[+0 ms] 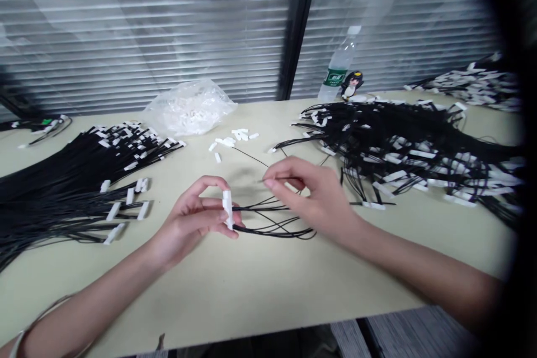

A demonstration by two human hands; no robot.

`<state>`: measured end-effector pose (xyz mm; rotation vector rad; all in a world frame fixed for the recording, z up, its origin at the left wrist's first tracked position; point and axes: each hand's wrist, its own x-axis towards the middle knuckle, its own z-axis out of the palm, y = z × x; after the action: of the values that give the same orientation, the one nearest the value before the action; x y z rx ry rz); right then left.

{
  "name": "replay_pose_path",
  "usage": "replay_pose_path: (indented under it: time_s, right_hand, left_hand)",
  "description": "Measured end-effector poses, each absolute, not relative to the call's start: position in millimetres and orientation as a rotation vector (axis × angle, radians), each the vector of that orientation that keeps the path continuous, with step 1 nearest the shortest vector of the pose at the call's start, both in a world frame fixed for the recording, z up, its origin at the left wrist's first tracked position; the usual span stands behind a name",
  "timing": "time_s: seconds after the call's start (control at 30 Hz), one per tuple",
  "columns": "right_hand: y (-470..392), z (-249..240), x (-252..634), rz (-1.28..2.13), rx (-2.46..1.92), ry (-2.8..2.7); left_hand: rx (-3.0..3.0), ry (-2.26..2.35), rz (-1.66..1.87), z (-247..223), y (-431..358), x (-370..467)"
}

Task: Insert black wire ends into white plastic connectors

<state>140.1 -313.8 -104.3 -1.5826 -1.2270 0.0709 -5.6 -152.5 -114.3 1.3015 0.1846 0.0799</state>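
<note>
Upright between the thumb and fingers of my left hand (188, 221) is a white plastic connector (227, 210). Several black wires (268, 230) run out of its right side and loop toward my other hand. My right hand (314, 193) pinches the end of a single thin black wire (283, 179) between thumb and forefinger, its tip pointing left. A gap separates that tip from the connector. Behind both hands, several loose white connectors (241, 134) lie on the table.
A thick bundle of black wires (50, 179) with white connectors fills the left side. Another tangled wire pile (398, 128) covers the right. At the back stand a clear plastic bag (191, 109) of small white parts, a water bottle (338, 67) and a penguin figure (351, 85).
</note>
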Motion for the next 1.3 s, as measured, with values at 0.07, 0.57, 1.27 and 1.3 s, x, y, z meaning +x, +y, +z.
replay_pose_path:
  time_s: [0.07,0.57,1.27,1.3]
  right_hand:
    - [-316.2,-104.3,130.3,-0.045,-1.579,-1.375]
    - [-318.3,-113.9,121.0,-0.194,-1.571,-1.532]
    - [-323.0,-117.4,126.5,-0.696,-1.609,-1.821]
    - [-323.4,-117.4,126.8,-0.713,-1.609,-1.833]
  left_hand:
    - [1.3,0.157,0.07,-113.6,-153.9,-6.1]
    - [1.299,0.071,-0.019,-115.5,-160.2,-10.0]
    - [1.31,0.08,-0.025,-117.4,-160.1,-10.6]
    - [1.308,0.079,-0.024,-117.5,-160.1,-10.7]
